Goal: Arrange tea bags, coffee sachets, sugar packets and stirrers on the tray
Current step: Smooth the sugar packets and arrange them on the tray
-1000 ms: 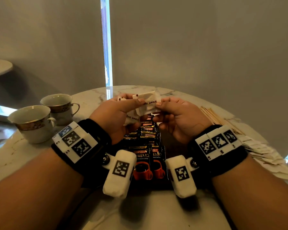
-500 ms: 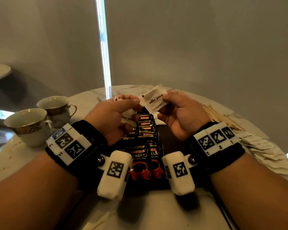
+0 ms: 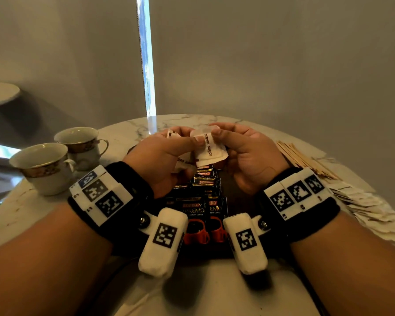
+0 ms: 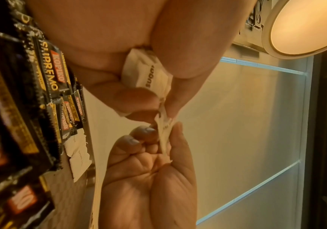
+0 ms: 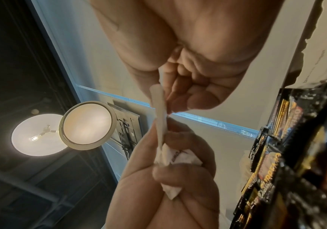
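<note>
my left hand [image 3: 167,156] clutches a bunch of sugar packets [image 4: 145,74], thumb pressing the front one; my right hand [image 3: 244,151] pinches that brown sugar packet [image 3: 209,148] to peel it off alone, i judge. below both hands lie the coffee sachets [image 3: 198,201]; stirrers [image 3: 303,158] wait beyond my right wrist.

White sugar pkt [image 3: 209,148], black-gold-red coffee sachets [image 3: 202,207], white marble table [image 3: 214,290].
</note>
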{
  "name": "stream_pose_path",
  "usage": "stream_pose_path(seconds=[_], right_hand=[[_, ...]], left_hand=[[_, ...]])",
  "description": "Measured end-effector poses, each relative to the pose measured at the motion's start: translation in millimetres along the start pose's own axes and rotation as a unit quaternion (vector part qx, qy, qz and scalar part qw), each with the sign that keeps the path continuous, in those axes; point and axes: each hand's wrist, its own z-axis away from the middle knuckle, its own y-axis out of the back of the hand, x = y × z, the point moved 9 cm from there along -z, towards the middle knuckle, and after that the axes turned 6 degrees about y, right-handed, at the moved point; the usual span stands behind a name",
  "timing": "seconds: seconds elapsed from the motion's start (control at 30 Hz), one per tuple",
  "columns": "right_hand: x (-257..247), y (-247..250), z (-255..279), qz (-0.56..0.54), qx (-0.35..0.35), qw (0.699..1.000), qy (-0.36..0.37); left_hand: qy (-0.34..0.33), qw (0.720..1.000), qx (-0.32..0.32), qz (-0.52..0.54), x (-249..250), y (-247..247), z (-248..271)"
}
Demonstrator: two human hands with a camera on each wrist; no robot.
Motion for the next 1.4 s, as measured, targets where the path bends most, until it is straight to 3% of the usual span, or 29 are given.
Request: stream_pose_path(seconds=[0.13, 0.4, 0.6, 0.8, 0.9, 1.07, 1.2, 1.4], right_hand=[[-0.4, -6.0, 4.6, 0.047, -0.032, 0.998, -0.010], [-1.1, 5.5, 0.4, 0.054, 0.030, 0.998, 0.005], [-0.2, 1.5, -0.3, 0.030, 0.001, 1.000, 0.001], [4.4, 4.2, -2.4, 0.106, -0.039, 0.993, -0.032], [-5.0, 29.6, -15.2, 0.086, 0.018, 0.996, -0.028], [6.7, 99.7, -29.4, 0.019, 0.188, 0.978, -0.086], [33.2, 113.5, -26.4, 0.063, 0.198, 0.964, -0.167], [44.6, 111.9, -19.1, 0.107, 0.174, 0.957, -0.209]], left_hand=[[-0.023, 0.999, 0.016, 0.047, 7.4, 7.9, -1.9], [-0.001, 1.000, -0.013, -0.007, 2.8, 4.6, -1.0], [-0.004, 1.000, 0.024, -0.016, 4.9, 8.0, 0.2], [-0.020, 0.999, 0.029, -0.022, 5.6, 13.6, -6.0], [-0.012, 1.000, 0.025, 0.006, 6.0, 12.9, -7.7], [-0.020, 1.000, 0.016, 0.007, 12.1, 15.2, -5.9], [-0.012, 1.000, 0.015, 0.015, 10.8, 16.6, -6.1], [-0.002, 1.000, 0.024, 0.010, 7.7, 18.0, -6.5]])
